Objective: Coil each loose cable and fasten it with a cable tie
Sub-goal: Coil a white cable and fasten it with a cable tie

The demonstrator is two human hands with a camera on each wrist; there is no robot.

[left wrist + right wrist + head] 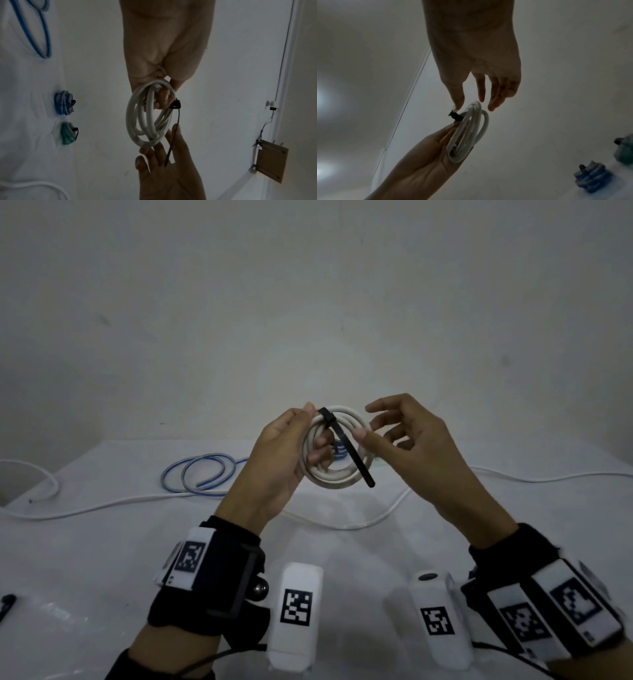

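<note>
My left hand (317, 428) grips a coiled white cable (334, 479) and holds it up over the table. A black cable tie (356, 460) is looped round the coil's upper left. Its head (175, 105) sits by my left fingers, and its long tail slants down to the right across the coil. My right hand (366, 421) is at the coil's right side with fingers relaxed and spread. Its thumb tip is close to the tie. In the right wrist view the thumb tip is just above the tie head (455, 116). The tail lies over the right fingers, not pinched.
A loose blue cable (205, 474) and a long loose white cable (137, 501) lie on the white table. A tied blue bundle (64, 102) and a tied green bundle (67, 133) sit beyond. A spare black tie (7, 604) lies at the left edge.
</note>
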